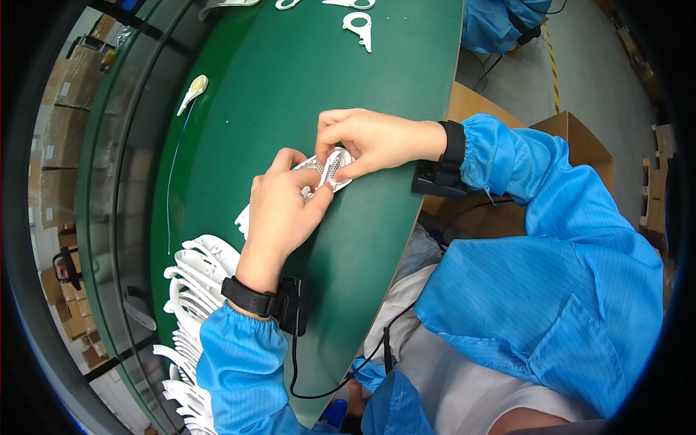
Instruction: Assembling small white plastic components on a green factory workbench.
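Note:
A white plastic shell (338,171) with a perforated grille is held between my two hands over the green tabletop. My left hand (284,206) is closed around its near left side, thumb and fingers against the edge. Bent over the far right side, my right hand (370,141) pinches at the shell with thumb and fingertips. A narrow white strip runs across the grille between the fingers; whether it is a separate piece, I cannot tell. Part of the shell is hidden under my left hand, and its lower end shows beside that wrist.
Many similar curved white parts (190,293) lie stacked beside my left forearm. A small white piece (194,93) trails a thin wire at the far left. Ring-ended white pieces (357,27) lie at the back. A cardboard box (580,145) stands right of the table; another person's blue sleeve (493,25) shows beyond.

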